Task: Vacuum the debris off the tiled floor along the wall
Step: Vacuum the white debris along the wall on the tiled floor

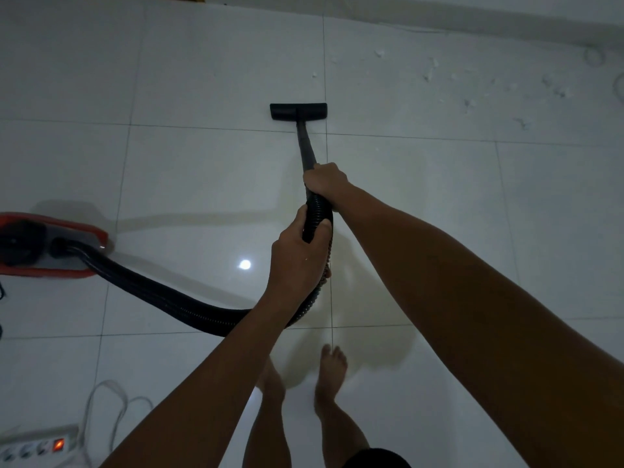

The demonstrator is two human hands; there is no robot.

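A black floor nozzle (298, 111) lies flat on the white tiled floor (202, 79), joined to a black wand (306, 150). My right hand (325, 180) grips the wand's upper end. My left hand (297, 255) grips the black ribbed hose (315, 214) just below it. The hose (162, 293) curves left to the red and grey vacuum body (50, 246). White debris scraps (469, 103) are scattered on the tiles at the upper right, near the wall base (472, 18), to the right of the nozzle and apart from it.
A white power strip (37, 447) with a lit red switch lies at the bottom left, with a looped white cable (111, 410) beside it. My bare feet (332, 363) stand on the tiles behind the hose. A thin wire (594, 57) coils at the far right.
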